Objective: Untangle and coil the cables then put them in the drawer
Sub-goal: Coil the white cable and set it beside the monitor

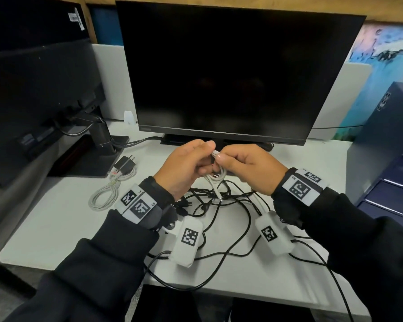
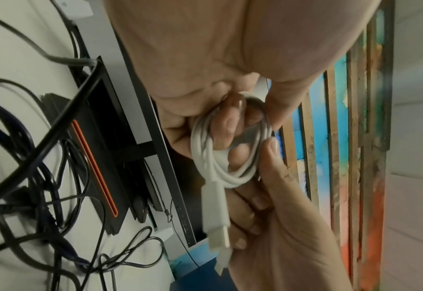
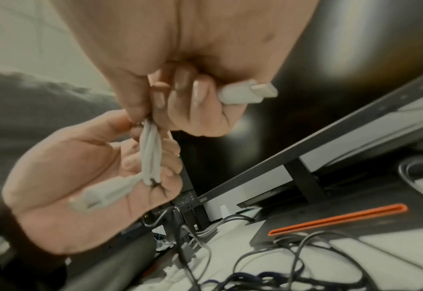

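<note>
A small white cable coil is held between both hands above the desk, in front of the monitor. My left hand grips it with fingers curled through the loops. My right hand pinches the same coil at its top and curls round one white plug. The other plug hangs loose below the coil. A tangle of black cables lies on the desk under my hands. The blue drawer unit stands at the right, its drawers closed.
A second coiled white cable with a black charger lies at the left on the white desk. The monitor stands behind, a second monitor at the left. Black cables trail over the desk's front edge.
</note>
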A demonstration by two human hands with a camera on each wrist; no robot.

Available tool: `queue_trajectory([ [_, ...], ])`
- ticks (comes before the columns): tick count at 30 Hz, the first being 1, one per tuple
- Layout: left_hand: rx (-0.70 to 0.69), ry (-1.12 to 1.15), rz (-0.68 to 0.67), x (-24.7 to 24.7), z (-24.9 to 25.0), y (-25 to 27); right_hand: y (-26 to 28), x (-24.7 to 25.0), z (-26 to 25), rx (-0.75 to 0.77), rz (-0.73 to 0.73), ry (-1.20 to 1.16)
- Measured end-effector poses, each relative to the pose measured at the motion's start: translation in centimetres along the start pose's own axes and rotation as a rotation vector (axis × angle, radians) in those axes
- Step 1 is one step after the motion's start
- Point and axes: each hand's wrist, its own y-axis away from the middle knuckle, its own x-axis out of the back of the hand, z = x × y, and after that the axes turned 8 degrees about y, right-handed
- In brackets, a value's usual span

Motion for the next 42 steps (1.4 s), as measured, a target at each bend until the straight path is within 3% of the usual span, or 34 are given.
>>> queue_trajectory([
  [5,0.018,0.058,-0.061,-0.1,0.1,0.1,0.1,0.6,-0.5,-0.038,-0.053,-0.108],
  [9,-0.003,-0.105,-0.143,0.5,0.5,0.2,0.2,1.3,-0.4,-0.043,-0.050,-0.151],
  [16,-0.040,-0.143,-0.035,0.4,-0.3,-0.4,-0.3,0.5,0.1,-0.009,-0.015,0.076],
  [21,-0.072,-0.055,0.089,1.6,0.2,-0.9,-0.2,0.9,0.6,0.020,0.044,0.103],
  [25,-0.065,-0.009,0.107,1.8,0.1,-1.1,0.0,0.8,1.2,0.016,-0.059,0.247],
  [27,-0.055,0.015,0.100,1.7,0.1,-1.1,0.2,0.5,1.2,0.011,-0.080,0.204],
  [31,-0.028,0.063,0.071,1.5,0.3,-0.9,-0.2,0.0,1.5,-0.098,0.154,-0.024],
  [34,-0.031,0.028,0.055,1.2,0.1,-0.9,-0.7,-0.3,1.4,-0.166,0.225,-0.280],
  [38,-0.029,0.009,0.057,1.2,-0.2,-0.8,-1.0,-0.4,1.1,-0.209,0.189,-0.480],
  [42,-0.042,-0.032,0.041,0.7,-0.7,-0.7,-0.8,-0.9,1.3,-0.228,0.044,-0.553],
])
